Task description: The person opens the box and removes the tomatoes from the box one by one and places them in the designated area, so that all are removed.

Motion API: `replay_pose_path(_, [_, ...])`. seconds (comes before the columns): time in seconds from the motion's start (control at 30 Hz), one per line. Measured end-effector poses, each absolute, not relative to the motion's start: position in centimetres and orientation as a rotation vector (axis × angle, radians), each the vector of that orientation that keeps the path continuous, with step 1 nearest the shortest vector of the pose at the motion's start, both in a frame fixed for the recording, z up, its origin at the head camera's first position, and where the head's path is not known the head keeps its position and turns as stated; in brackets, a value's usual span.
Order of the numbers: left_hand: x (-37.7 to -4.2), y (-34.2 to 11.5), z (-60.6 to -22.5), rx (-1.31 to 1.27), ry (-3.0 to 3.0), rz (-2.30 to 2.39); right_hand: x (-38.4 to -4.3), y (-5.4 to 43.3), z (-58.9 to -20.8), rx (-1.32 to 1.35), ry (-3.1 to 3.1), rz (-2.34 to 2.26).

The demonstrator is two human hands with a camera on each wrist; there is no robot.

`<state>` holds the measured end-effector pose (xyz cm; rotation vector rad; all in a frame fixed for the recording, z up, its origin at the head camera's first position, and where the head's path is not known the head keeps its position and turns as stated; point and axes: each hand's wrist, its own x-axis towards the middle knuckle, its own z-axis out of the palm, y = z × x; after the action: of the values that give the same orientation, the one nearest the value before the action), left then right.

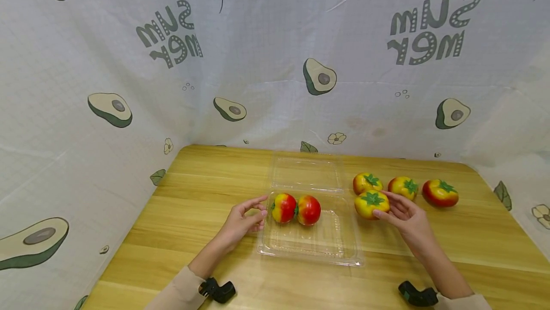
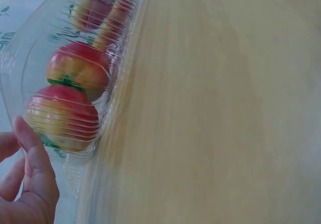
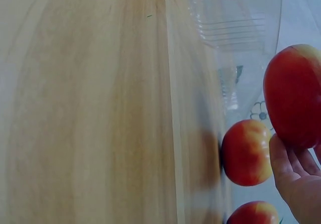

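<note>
My right hand (image 1: 406, 217) holds a yellow-red persimmon (image 1: 370, 204) with a green leafy top, gripped between thumb and fingers. In the right wrist view, that persimmon (image 3: 295, 96) is lifted above the table. To its left lies a clear plastic clamshell box (image 1: 301, 245), its lid folded back. Two persimmons sit side by side in it, a left one (image 1: 283, 208) and a right one (image 1: 308, 210). At the box's left edge, my left hand (image 1: 242, 219) pinches the rim, with the thumb (image 2: 32, 146) showing in the left wrist view.
Behind the held persimmon, three more lie on the wooden table (image 1: 206, 181): a left one (image 1: 363, 182), a middle one (image 1: 403, 186) and a right one (image 1: 440, 193). The open lid (image 1: 307, 172) lies toward the back. A printed white curtain (image 1: 275, 61) surrounds the table's back and sides.
</note>
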<state>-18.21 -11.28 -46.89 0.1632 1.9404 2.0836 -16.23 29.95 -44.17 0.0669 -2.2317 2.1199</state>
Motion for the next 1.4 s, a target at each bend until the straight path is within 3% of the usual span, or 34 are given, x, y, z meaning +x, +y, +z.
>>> replay_pose_path(1.4, [-18.2, -11.3, -46.8, 0.146, 1.909, 2.099, -16.3, 31.1, -45.7, -0.038, -2.385, 2.083])
